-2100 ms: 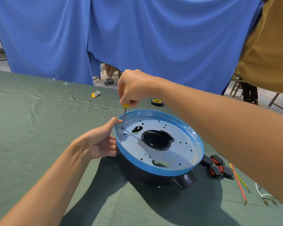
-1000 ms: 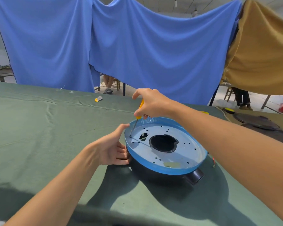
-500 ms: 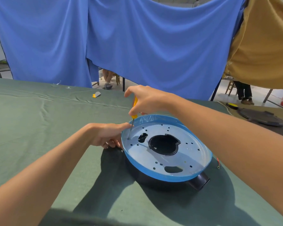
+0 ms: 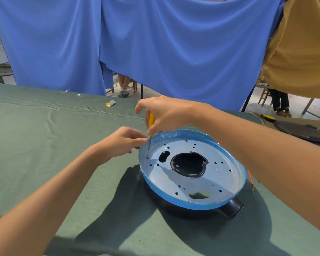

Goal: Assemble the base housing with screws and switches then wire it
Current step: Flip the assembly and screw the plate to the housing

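The right hand (image 4: 167, 115) grips the yellow screwdriver (image 4: 151, 124), whose tip stands on a screw (image 4: 147, 157) at the left edge of the base housing (image 4: 227, 182). The housing sits on the green table (image 4: 44, 145). The left hand (image 4: 121, 143) pinches the screwdriver's shaft.

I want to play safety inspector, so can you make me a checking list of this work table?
Surface: table under wrinkled green cloth.
Job's things: base housing, metal plate up; screwdriver nearly upright, tip on a screw near the plate's left edge.
Clutter: yellow-grey piece far back; tape roll and black round part far right.
Hands: right hand grips the yellow handle; left hand pinches the shaft.
Cables: red wire right of the housing.
Surroundings: blue cloth and mustard cloth hanging; people's legs beyond.
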Available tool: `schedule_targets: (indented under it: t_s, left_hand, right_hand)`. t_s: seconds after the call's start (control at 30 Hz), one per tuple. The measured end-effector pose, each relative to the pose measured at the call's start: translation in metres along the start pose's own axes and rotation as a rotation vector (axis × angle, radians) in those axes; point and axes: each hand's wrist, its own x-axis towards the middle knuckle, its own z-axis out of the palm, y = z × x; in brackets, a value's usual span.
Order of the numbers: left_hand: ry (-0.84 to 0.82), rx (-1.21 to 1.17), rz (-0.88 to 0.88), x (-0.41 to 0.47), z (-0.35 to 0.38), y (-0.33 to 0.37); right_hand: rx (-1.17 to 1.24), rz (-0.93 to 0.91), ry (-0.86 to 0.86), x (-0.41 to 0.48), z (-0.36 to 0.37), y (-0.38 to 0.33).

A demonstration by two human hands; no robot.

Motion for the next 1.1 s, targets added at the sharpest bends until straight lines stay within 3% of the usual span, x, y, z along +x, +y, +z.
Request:
schedule_targets:
  t_s: [0.13, 0.5, 0.7, 0.9, 1.1]
  left_hand:
    - [0.032, -0.044, 0.105, -0.004, -0.001, 0.001]
    - [-0.103, 0.099, 0.231, -0.008, -0.005, 0.020]
    - [0.183, 0.092, 0.252, -0.001, 0.009, 0.015]
    - [0.142, 0.098, 0.287, -0.004, 0.007, 0.009]
    - [0.061, -0.004, 0.292, -0.008, 0.011, 0.004]
  right_hand:
    - [0.007, 0.005, -0.098, -0.002, -0.008, -0.004]
    - [-0.204, 0.132, 0.041, 0.007, 0.002, -0.006]
    - [-0.173, 0.170, -0.120, 0.000, -0.013, -0.013]
    - [-0.213, 0.033, -0.061, 0.000, -0.018, -0.018]
    - [-0.283, 0.093, -0.059, 0.006, -0.010, -0.025]
